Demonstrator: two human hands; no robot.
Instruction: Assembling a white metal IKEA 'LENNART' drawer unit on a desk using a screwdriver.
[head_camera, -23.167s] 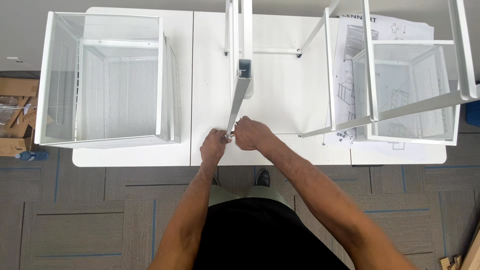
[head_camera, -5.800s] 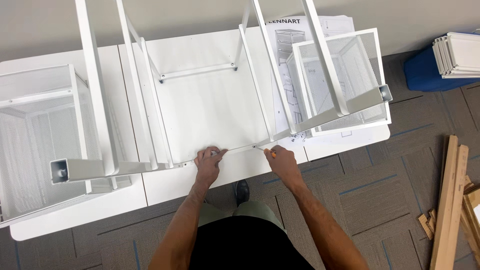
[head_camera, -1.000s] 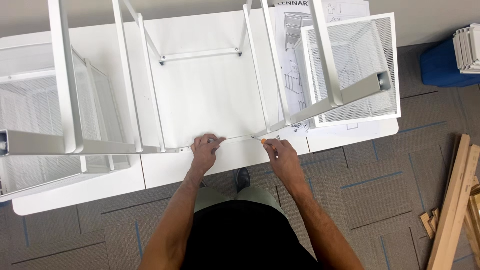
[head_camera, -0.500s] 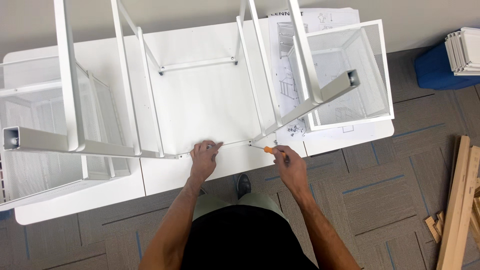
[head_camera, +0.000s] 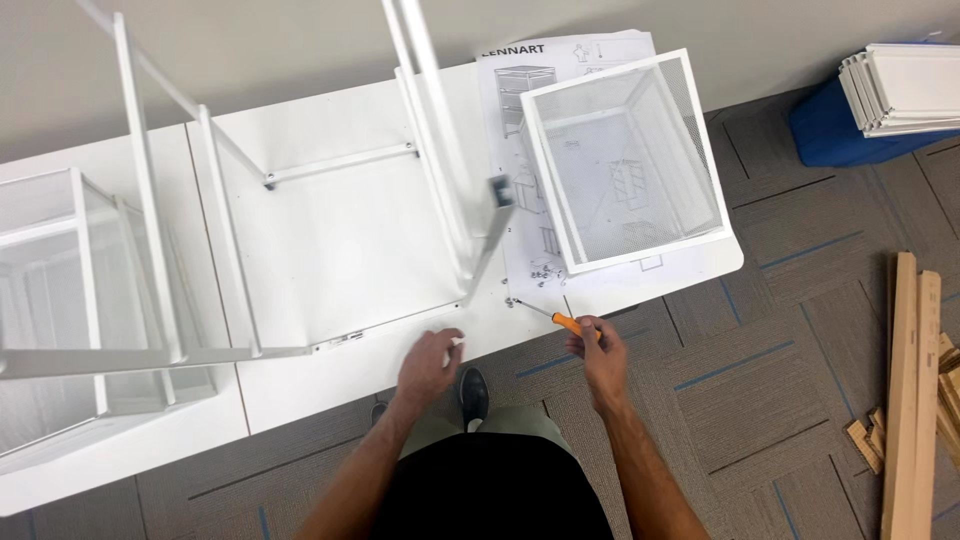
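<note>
Head view: screwdriver in hand, frame lying flat on the counter.

The right hand (head_camera: 598, 350) is closed round the orange handle of a screwdriver (head_camera: 548, 317), its tip aimed at the frame (head_camera: 300, 255)'s near corner, handy to the small screws (head_camera: 540, 270) beside it. The left hand (head_camera: 428, 362) hovers open and empty just short of the frame's near rail, placed as if to steady it. A wire basket (head_camera: 625, 160) sits beyond the screws.

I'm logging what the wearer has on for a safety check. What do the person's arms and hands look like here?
Both forearms are bare to the edge of the view, with no sleeve showing. The left hand and the right hand are bare too: no gloves. No watch, wristband or ring can be made out at this size.
</note>
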